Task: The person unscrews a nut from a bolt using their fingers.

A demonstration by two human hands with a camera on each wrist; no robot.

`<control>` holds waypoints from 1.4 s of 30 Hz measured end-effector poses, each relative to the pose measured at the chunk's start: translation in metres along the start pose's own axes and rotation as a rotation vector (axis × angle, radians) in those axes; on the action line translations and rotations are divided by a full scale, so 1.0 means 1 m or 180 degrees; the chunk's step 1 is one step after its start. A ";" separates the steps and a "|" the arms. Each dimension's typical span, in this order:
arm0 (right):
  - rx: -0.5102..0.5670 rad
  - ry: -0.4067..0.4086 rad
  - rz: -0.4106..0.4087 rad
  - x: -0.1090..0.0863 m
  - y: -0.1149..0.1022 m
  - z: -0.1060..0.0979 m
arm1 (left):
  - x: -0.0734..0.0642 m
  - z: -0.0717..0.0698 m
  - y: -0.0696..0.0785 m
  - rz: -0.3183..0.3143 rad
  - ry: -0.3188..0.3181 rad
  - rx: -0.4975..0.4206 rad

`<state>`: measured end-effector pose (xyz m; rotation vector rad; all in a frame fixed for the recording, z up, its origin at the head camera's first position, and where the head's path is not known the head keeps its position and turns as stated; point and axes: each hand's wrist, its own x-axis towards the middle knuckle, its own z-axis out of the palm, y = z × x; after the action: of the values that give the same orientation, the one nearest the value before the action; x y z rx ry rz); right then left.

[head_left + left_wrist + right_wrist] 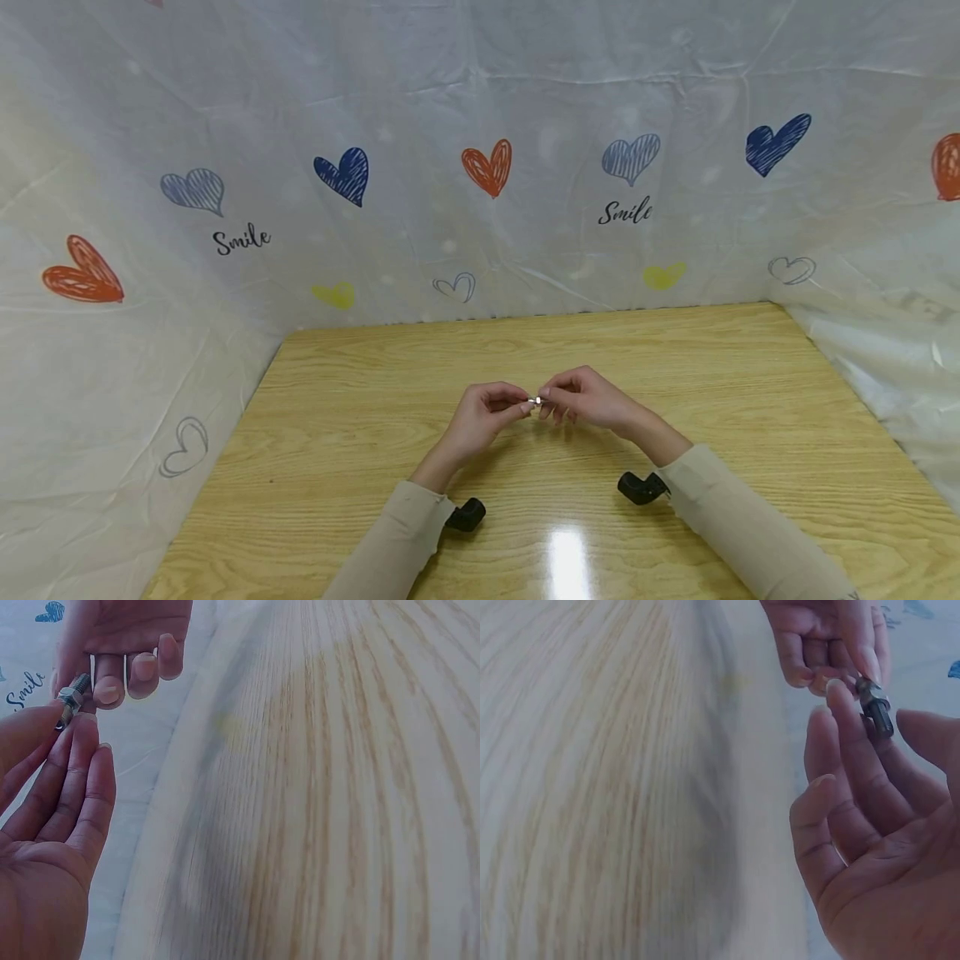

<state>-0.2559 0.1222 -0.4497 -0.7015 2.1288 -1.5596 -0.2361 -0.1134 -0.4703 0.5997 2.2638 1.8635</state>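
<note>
Beige sleeves (393, 533), left hand (480, 418) clamped on a bolt (82, 682) inside a nut (71, 697), right hand (594, 402) alongside, grip unclear.

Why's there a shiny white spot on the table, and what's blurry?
Head view: glare on the glossy table, likely reflected light; left wrist view: dim, grey smear along the table's edge; right wrist view: dim too, similar smear.

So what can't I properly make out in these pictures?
Bolt: head view, too small to show its threads.
Bolt's upper end: right wrist view, partly hidden by the left hand.
Table's near edge: head view, cut off by the picture's bottom.
Rightmost orange heart: head view, cut off by the right edge.
</note>
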 end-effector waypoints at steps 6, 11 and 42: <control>0.0071 0.0046 -0.0003 0.000 0.003 0.001 | 0.000 0.001 0.001 -0.0027 0.0003 -0.0017; 0.0123 0.0030 -0.0017 -0.001 0.004 -0.001 | 0.001 0.000 -0.001 -0.0058 0.0009 -0.0031; 0.0033 0.0061 0.0045 -0.001 0.001 0.001 | -0.001 0.000 -0.002 -0.0048 0.0024 -0.0054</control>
<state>-0.2552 0.1222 -0.4508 -0.6693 2.1334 -1.5747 -0.2359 -0.1145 -0.4727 0.5726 2.2485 1.8791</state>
